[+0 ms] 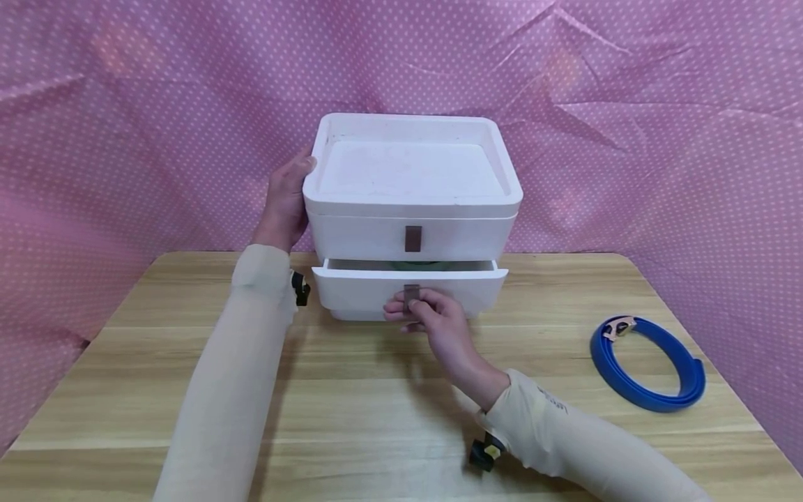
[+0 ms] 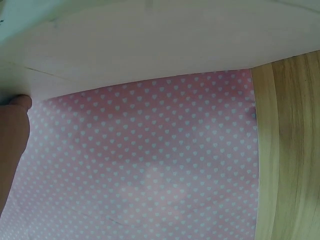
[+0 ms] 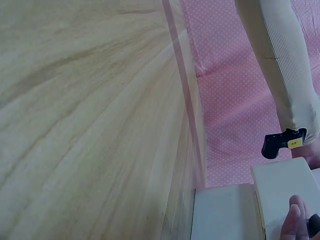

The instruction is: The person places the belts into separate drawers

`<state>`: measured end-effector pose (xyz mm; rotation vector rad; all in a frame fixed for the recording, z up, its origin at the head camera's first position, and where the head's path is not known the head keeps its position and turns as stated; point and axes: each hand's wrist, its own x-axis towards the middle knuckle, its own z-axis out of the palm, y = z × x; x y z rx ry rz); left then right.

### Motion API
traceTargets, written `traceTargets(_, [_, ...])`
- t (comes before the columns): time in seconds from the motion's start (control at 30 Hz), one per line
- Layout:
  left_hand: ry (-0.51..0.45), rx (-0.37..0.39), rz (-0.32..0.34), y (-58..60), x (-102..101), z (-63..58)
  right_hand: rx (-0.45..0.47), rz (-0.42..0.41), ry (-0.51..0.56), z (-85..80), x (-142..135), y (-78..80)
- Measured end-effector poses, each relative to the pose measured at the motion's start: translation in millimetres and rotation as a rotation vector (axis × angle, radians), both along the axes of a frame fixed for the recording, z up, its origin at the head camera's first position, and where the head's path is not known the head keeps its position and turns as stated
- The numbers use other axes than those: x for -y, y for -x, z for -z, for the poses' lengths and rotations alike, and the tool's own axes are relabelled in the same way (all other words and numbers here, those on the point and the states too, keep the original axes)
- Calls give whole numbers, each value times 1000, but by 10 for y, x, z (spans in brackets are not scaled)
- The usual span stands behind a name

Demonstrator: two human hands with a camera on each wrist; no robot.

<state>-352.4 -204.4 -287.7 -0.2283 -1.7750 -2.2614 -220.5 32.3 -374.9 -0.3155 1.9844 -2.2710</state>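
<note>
A white two-drawer storage box (image 1: 412, 174) stands at the table's back, with a shallow tray-like top. Its lower drawer (image 1: 357, 286) is pulled partway out, and a strip of something dark green (image 1: 417, 265) shows inside. With thumb and fingers, my right hand (image 1: 433, 317) pinches the brown pull tab (image 1: 411, 294) on that drawer's front. My left hand (image 1: 288, 195) rests against the box's left side, its thumb by the top rim and the other fingers mostly hidden. In the right wrist view, fingertips (image 3: 295, 215) lie at the drawer front.
A coiled blue belt (image 1: 647, 364) with a metal buckle lies on the right of the wooden table (image 1: 351, 432). The upper drawer (image 1: 364, 238) is closed. A pink dotted cloth (image 1: 401, 56) hangs behind and at both sides.
</note>
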Motion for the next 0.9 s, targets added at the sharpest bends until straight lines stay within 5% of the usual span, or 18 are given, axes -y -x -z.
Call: traceTargets(0.9, [9, -2, -21, -11, -9, 11, 1, -10, -1, 13, -11, 61])
